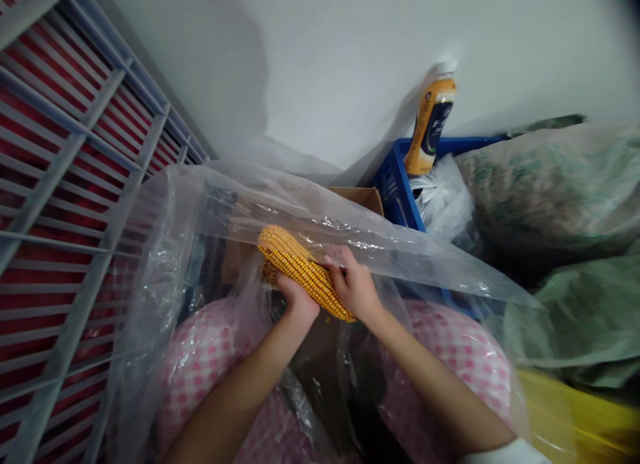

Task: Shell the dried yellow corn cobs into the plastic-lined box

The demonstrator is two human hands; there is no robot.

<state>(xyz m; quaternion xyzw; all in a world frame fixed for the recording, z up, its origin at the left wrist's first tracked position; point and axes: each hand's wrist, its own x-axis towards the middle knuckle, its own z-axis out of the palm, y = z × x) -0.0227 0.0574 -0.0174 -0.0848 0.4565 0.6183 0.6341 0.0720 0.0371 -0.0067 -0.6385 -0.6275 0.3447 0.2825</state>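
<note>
A long yellow corn cob (304, 269) sits above the lap, the left hand's (299, 299) grip supporting it below, the right hand's (356, 284) bent around its lower end; a loosened hold could drop it into clear plastic sheeting (395, 249) draped over pink-and-white checked cloth (465, 351), before a plain white wall (320, 84).
</note>
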